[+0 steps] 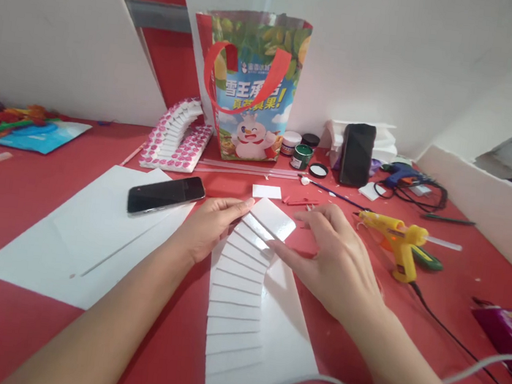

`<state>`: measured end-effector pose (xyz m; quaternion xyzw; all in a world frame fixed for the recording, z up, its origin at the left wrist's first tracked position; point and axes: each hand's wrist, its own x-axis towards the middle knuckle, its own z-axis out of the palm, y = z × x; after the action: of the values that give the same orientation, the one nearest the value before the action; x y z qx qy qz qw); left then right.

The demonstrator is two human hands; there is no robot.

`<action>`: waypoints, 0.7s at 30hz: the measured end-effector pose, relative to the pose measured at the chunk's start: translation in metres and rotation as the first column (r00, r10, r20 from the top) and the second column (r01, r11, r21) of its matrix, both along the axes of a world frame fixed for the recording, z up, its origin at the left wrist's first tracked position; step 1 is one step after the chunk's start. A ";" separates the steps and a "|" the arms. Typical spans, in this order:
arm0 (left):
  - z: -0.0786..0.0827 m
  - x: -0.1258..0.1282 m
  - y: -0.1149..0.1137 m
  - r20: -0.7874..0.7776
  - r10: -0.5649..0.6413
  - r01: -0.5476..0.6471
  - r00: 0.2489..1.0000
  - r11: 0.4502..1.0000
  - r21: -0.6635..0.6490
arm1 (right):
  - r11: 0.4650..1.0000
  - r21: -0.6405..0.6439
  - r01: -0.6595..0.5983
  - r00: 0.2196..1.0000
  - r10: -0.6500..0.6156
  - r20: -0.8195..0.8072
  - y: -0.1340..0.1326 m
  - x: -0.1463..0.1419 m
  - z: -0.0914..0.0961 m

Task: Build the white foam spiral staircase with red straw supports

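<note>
A curved row of overlapping white foam-board pieces [237, 295] runs up the middle of the red table, stepped like stairs. It lies over a white board [289, 331]. My left hand [213, 224] pinches the left corner of the glossy top piece [271, 219] between thumb and fingers. At the other side, my right hand [336, 259] has thumb and fingers apart, with the thumb tip at the row's right edge. Just beyond the top piece lies a small white rectangle [266, 191].
A black phone [166, 195] lies on white sheets [61, 237] at left. A yellow glue gun [394, 235] with its cord is at right. Behind stand a printed bag [256, 112], a pink-dotted white stair model [176, 140], paint jars [302, 156] and an upright phone [357, 154]. A white cable [322, 378] crosses the front.
</note>
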<state>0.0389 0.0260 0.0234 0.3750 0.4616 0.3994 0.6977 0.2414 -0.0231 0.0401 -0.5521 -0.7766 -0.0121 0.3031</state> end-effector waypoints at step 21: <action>-0.003 0.001 -0.001 0.012 0.004 -0.004 1.000 1.000 -0.002 | 0.541 -0.685 -0.488 0.537 -0.433 -0.724 0.013 0.007 0.000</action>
<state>0.0396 0.0250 0.0206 0.3710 0.4587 0.4023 0.7001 0.2483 -0.0101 0.0405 -0.5420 -0.4407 0.6341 0.3317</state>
